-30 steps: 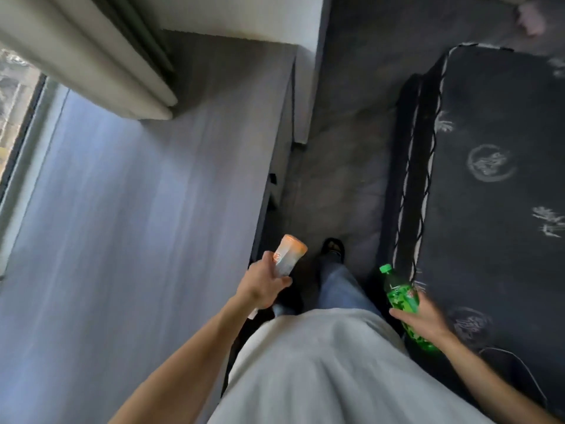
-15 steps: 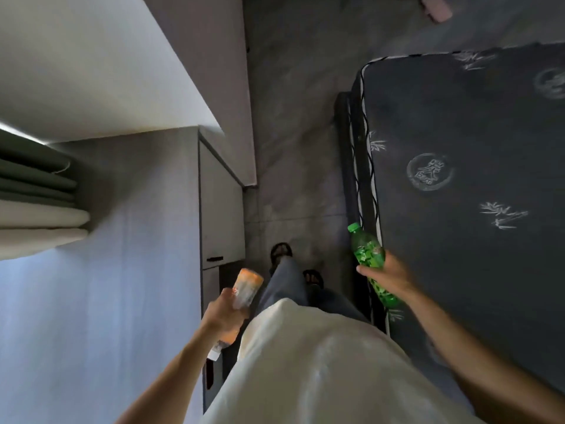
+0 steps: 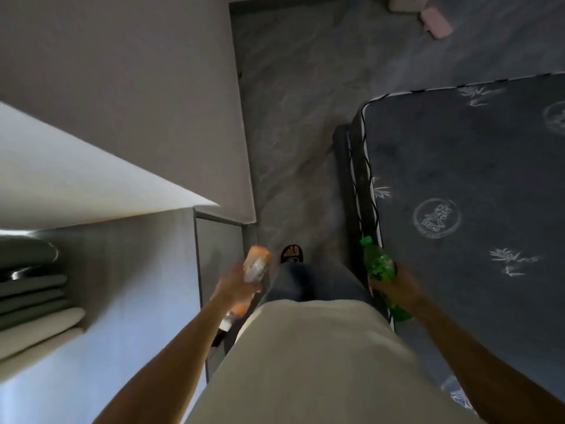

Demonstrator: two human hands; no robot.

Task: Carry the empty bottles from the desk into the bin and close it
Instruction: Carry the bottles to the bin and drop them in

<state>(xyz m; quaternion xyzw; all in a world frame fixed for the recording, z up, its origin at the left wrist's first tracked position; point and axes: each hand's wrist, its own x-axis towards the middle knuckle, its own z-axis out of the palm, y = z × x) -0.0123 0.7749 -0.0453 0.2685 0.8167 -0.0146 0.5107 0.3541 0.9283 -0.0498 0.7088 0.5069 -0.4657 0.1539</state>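
Note:
My left hand [image 3: 234, 286] grips a clear bottle with orange ends [image 3: 255, 267], held upside down with its white cap pointing toward my body. My right hand [image 3: 396, 290] holds a green plastic bottle [image 3: 377, 264] with its green cap pointing forward. Both bottles hang at waist height on either side of my legs. No bin is in view. The desk [image 3: 128, 286] runs along my left side.
A dark mattress [image 3: 474, 209] on a bed frame lies close on the right. A narrow strip of grey floor [image 3: 293, 148] runs ahead between the desk's drawer unit [image 3: 218, 246] and the bed. A pale wall [image 3: 122, 71] stands at left; a pink object [image 3: 435, 22] lies far ahead.
I have walked forward along the gap between desk and bed, and the view has turned. Both hands keep the same grip on their bottles.

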